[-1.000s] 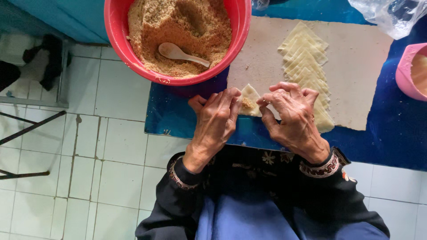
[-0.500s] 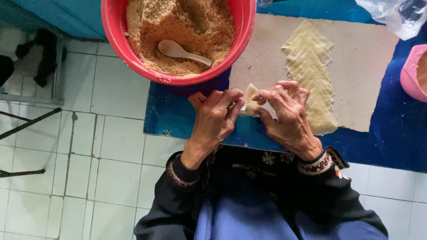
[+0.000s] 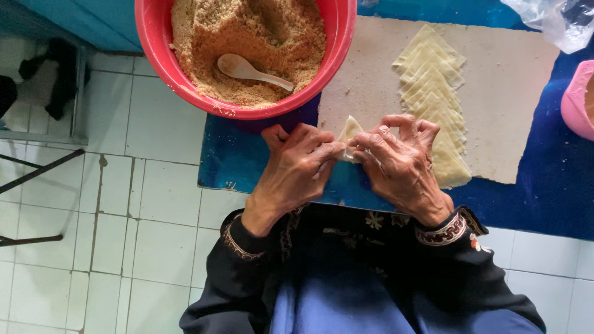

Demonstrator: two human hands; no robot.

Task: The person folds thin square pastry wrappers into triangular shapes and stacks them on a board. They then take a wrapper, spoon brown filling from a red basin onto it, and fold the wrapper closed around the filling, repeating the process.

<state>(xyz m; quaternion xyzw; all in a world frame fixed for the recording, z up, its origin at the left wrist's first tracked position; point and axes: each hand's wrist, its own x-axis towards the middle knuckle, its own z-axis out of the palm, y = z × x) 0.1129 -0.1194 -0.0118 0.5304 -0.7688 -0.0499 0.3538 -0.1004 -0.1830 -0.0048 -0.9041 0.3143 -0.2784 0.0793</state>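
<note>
Dough wrapper (image 3: pixel 350 131), small and pale, is pinched between both hands right at the middle of the view, just over the near edge of the blue bench (image 3: pixel 235 158). Left hand (image 3: pixel 296 166) is closed on it from the 9 o'clock side, thumb and fingers curled over the fold; right hand (image 3: pixel 402 162) is gripping it from 3 o'clock, fingertips pressed onto the same edge. Looks like both sets of fingers meet there so the fold gets squeezed from two sides at once. Whether anything is inside it I can't tell, the fingers hide most of it.

At 12 o'clock from the left hand sits a big red bowl (image 3: pixel 162 55) of brown crumbly filling (image 3: pixel 210 43) with a light spoon (image 3: pixel 253 70) lying in it, near enough to scoop from, I'd guess. At 1 o'clock from the right hand, a fanned row of flat wrappers (image 3: pixel 430 74) lies on a pale board (image 3: pixel 513 93), overlapped so one peels off easily. A pink container (image 3: pixel 578 105) peeks in at the right edge, and a clear plastic bag (image 3: pixel 550 18) sits top right.
</note>
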